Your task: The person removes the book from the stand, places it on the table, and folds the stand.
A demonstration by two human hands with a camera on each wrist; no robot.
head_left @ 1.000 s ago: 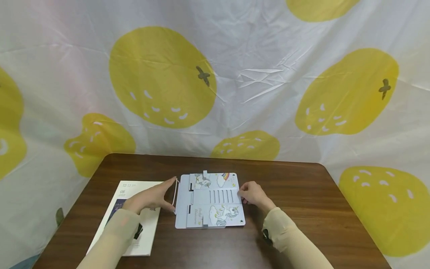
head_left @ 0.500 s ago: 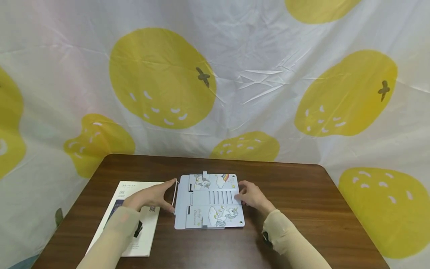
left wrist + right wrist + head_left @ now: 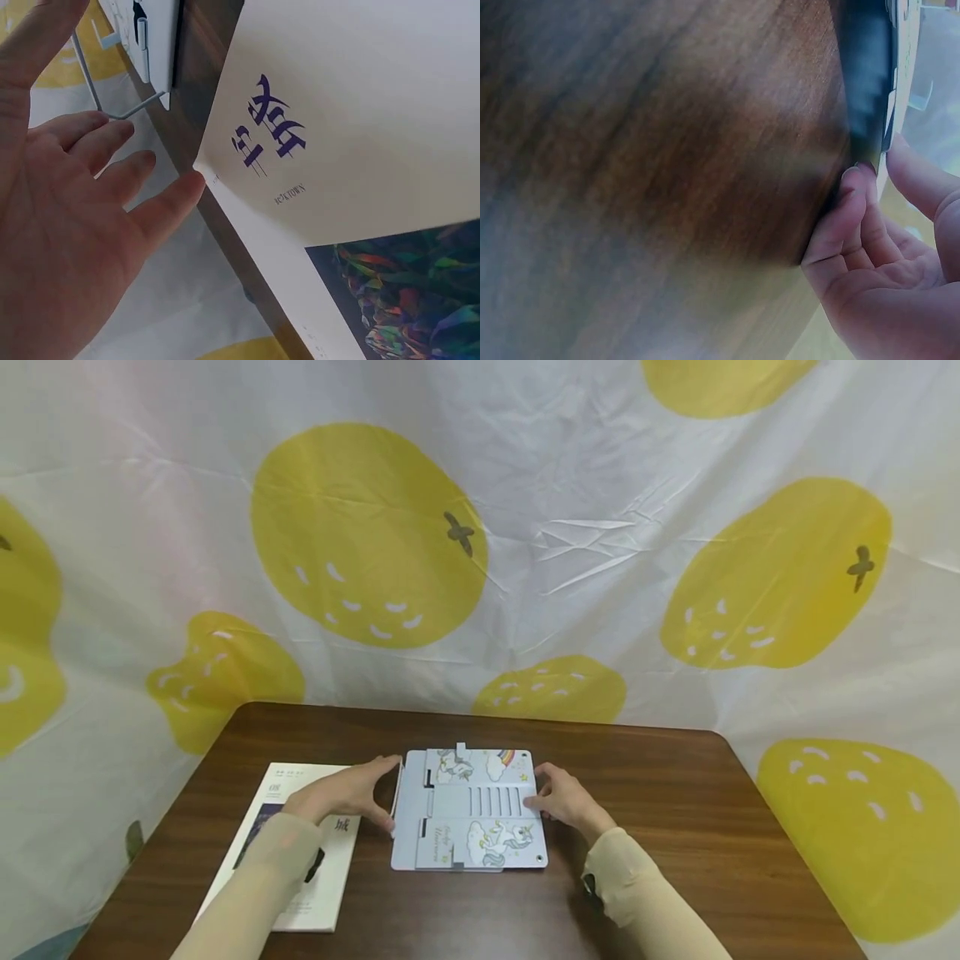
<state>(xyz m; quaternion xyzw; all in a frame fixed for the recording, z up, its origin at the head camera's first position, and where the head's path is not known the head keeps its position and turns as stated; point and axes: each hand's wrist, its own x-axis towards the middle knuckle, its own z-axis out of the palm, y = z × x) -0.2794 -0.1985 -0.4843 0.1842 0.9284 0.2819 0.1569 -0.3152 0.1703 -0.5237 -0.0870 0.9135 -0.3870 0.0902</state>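
Note:
A pale book stand (image 3: 450,802) with unicorn and rainbow pictures lies near the middle of the table. At its left edge, my left hand (image 3: 352,791) spans the stand's thin wire support (image 3: 85,71), thumb at one end and fingertips at the other. In the left wrist view this left hand (image 3: 90,202) shows its palm, little finger by the corner of a white book (image 3: 360,112). My right hand (image 3: 564,797) pinches the stand's right edge, thumb on top and fingers underneath. The right wrist view shows the fingers (image 3: 840,225) tucked under the stand's dark underside (image 3: 866,67).
The white book, partly covered by the left forearm in the head view, lies left of the stand. Dark brown wood makes up the table (image 3: 660,827). Behind the table's far edge hangs a white cloth (image 3: 555,585) with yellow fruit shapes.
The right thumb has come onto the top of the stand's right edge, with the fingers below. The wire support and left hand now sit slightly closer to the stand's left edge.

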